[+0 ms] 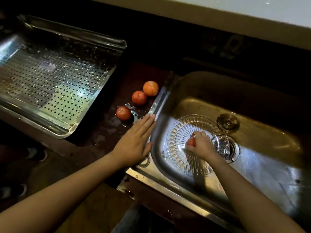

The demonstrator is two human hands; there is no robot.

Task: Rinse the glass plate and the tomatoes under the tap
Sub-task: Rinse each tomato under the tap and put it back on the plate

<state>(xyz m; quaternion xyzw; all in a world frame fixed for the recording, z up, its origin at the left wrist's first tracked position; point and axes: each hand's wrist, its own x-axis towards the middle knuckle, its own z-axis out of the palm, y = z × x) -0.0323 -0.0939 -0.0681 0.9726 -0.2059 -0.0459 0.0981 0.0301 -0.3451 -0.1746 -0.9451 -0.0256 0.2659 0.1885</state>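
Observation:
A patterned glass plate [178, 142] lies flat in the steel sink [262, 153]. My right hand [201, 146] grips a small red tomato [191, 142] just over the plate's middle. My left hand [136, 140] rests flat with straight fingers on the dark counter at the sink's left rim. Three more tomatoes lie on the wet counter beside the sink: one nearest my left hand [123, 113], one in the middle [139, 97], one farthest back [150, 88]. No tap or running water shows in this view.
A perforated steel tray [50, 78] stands on the counter at the left. The sink drain [234, 147] and a loose strainer plug [228, 122] sit just right of the plate. A pale wall ledge [235, 9] runs along the back.

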